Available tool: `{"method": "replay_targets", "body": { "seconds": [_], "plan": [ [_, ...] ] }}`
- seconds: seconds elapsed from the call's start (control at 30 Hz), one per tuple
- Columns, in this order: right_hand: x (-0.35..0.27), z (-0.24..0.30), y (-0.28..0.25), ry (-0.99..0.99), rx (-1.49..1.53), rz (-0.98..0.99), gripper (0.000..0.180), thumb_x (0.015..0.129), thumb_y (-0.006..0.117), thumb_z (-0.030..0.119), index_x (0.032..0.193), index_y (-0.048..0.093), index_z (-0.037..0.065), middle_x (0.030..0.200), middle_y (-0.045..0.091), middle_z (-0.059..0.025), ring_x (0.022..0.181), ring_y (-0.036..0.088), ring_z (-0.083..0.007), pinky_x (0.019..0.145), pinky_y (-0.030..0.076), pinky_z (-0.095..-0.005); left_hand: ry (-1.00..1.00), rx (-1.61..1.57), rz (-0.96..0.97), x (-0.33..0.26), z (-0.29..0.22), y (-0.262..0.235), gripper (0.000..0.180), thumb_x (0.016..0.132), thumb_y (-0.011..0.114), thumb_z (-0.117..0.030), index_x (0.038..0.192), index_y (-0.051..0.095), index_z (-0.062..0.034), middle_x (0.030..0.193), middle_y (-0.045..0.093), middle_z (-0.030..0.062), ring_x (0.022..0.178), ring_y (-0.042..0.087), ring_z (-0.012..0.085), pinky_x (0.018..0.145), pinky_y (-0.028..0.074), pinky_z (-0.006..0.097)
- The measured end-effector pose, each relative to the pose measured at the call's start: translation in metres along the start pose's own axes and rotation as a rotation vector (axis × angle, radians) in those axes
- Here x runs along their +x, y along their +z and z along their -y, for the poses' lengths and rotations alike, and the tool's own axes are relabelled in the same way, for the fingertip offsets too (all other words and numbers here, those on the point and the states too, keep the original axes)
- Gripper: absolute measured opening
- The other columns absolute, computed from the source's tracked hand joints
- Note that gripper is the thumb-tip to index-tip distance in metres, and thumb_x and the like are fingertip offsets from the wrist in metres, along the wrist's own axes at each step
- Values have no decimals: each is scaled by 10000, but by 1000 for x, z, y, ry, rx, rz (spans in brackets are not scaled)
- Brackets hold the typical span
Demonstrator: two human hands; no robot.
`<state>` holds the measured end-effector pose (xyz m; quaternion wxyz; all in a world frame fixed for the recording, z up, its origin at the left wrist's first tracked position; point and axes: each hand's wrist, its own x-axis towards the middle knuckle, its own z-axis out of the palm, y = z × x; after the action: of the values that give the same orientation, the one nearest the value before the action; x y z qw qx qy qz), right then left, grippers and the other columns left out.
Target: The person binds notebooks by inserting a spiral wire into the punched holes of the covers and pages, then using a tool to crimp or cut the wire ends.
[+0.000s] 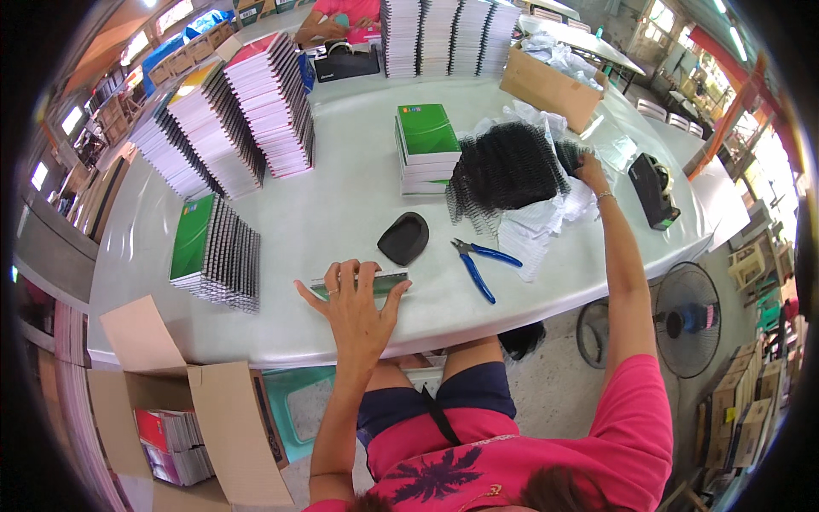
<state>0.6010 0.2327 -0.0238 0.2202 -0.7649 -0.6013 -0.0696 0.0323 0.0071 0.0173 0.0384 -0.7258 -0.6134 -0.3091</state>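
Note:
My left hand (357,300) rests flat, fingers spread, on a thin green-covered notebook (388,281) lying near the table's front edge. My right hand (590,168) reaches far across the table into a heap of black spiral binding coils (505,168) that lies on white wrapping paper (537,230); its fingers are at the coils' right side, and whether they grip one I cannot tell. A small stack of green-covered notebooks (426,145) stands just left of the coils. Blue-handled pliers (478,261) and a black curved pad (403,238) lie between my hands.
Tall stacks of spiral notebooks (230,119) fill the table's left and far side, with a lower green-topped stack (215,252) at left. A cardboard box (548,85), a black tape dispenser (653,189), a floor fan (687,317) and an open carton (175,427) surround me. Another person (341,15) sits opposite.

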Motion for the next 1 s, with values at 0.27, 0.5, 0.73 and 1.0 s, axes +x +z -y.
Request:
{"method": "replay_targets", "body": {
  "seconds": [0.27, 0.5, 0.73, 1.0],
  "plan": [
    [-5, 11, -1, 144, -12, 32, 355, 658, 804, 186, 934, 674, 5, 1011, 676, -258, 1001, 648, -415, 866, 512, -480, -68, -34, -75, 2, -3, 9, 498, 736, 778, -553, 931, 634, -118, 1103, 512, 44, 1192, 437, 284, 1068, 83, 746],
    [-3, -4, -6, 128, 7, -19, 406, 668, 763, 176, 1031, 695, 8, 1014, 700, -222, 990, 674, -354, 873, 523, -418, -69, -65, -122, 4, -4, 16, 529, 696, 813, -552, 885, 604, -104, 1181, 460, 81, 1218, 414, 320, 1062, 108, 745],
    [-6, -9, -15, 180, 164, 31, 434, 662, 805, 191, 1048, 705, 18, 1038, 707, -204, 994, 680, -335, 880, 523, -417, -62, -68, -193, 4, -4, 24, 483, 700, 827, -493, 878, 588, -113, 1186, 451, 73, 1222, 411, 310, 1068, 117, 734],
    [-18, 6, -16, 132, 63, 21, 397, 683, 804, 189, 1030, 714, 19, 1034, 722, -159, 929, 698, -278, 847, 532, -363, -14, -39, -250, 3, 3, 30, 442, 703, 820, -474, 866, 602, -125, 1026, 513, 39, 1109, 464, 278, 1073, 158, 677]
  ]
}}
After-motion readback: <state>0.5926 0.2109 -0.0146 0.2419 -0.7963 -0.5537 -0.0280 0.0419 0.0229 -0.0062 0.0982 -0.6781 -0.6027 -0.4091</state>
